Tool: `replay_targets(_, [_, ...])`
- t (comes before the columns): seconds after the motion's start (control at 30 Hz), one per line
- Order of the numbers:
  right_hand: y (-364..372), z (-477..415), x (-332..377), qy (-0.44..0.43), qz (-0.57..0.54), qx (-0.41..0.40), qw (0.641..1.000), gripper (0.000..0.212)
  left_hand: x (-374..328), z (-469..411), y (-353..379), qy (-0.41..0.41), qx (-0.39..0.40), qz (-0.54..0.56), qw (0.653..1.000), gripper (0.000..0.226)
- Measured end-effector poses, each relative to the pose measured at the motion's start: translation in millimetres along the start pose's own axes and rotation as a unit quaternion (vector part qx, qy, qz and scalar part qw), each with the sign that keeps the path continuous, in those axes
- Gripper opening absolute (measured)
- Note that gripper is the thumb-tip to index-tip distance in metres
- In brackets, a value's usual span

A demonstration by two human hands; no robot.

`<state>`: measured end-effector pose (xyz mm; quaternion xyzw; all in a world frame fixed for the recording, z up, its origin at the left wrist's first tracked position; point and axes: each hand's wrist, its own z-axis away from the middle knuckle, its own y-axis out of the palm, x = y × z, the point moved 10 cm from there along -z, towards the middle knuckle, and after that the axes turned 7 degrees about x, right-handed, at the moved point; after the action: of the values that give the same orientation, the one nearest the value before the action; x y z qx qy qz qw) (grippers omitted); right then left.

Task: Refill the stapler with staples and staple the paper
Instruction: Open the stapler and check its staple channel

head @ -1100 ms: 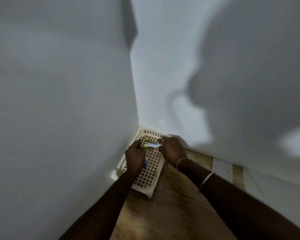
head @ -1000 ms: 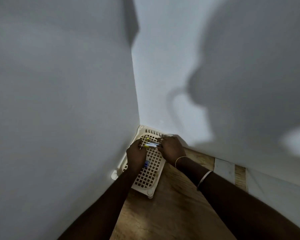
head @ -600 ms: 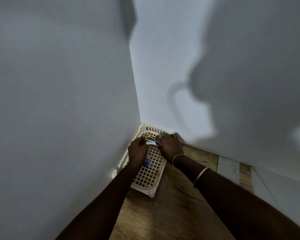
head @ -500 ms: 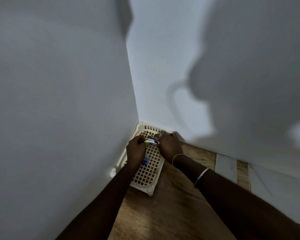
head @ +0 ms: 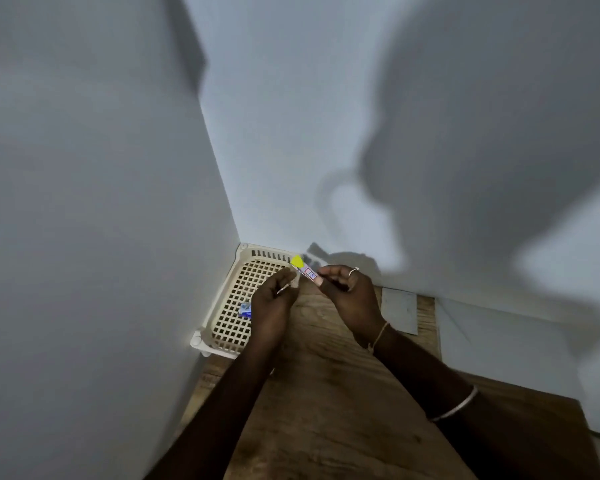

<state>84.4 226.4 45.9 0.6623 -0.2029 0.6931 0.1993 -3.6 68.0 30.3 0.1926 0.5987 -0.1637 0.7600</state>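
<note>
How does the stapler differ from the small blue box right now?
The stapler is pinched in the right hand, held above the basket's far corner; the blue box lies loose on the basket's grid. The stapler is long, slim, yellow-tipped with a white label; the blue box is short and squat. Both are smaller than the hands. The left hand pinches a thin silvery strip.

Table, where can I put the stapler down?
The table has bare wood between the forearms. The tray grid is free beyond the blue box. It is crowded around the tray's right edge, where the left hand and right hand hover.
</note>
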Motion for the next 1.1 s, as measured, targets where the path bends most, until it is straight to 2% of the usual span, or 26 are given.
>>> replay_targets(0.1, [-16,26,15,0.037,-0.131,0.03,0.99,0.017,-12,24,51,0.007,0.109,0.082,0.991,0.024])
replay_targets(0.17, [-29,42,26,0.058,-0.198,0.049,0.977,0.021,-22,41,79,0.009,0.152,0.122,0.981,0.02])
replay_targets(0.3, [-62,76,48,0.059,-0.212,0.053,0.974,0.026,-35,70,121,0.0,0.185,0.181,0.966,0.02])
replay_targets(0.43, [-87,106,62,0.039,-0.158,0.035,0.986,0.021,-35,95,144,-0.022,0.19,0.192,0.963,0.02])
replay_targets(0.67, [-122,144,100,-0.042,0.044,0.001,0.998,0.012,-36,129,172,-0.058,0.168,0.228,0.957,0.011])
replay_targets(0.8, [-133,150,116,-0.084,0.054,-0.037,0.994,0.012,-44,134,178,-0.063,0.13,0.235,0.961,0.024])
replay_targets(0.97, [-140,157,128,-0.124,0.02,-0.073,0.989,0.012,-57,136,186,-0.054,0.126,0.273,0.952,0.035])
replay_targets(1.1, [-149,160,128,-0.136,-0.065,-0.106,0.983,0.016,-64,136,189,-0.057,0.131,0.316,0.938,0.01])
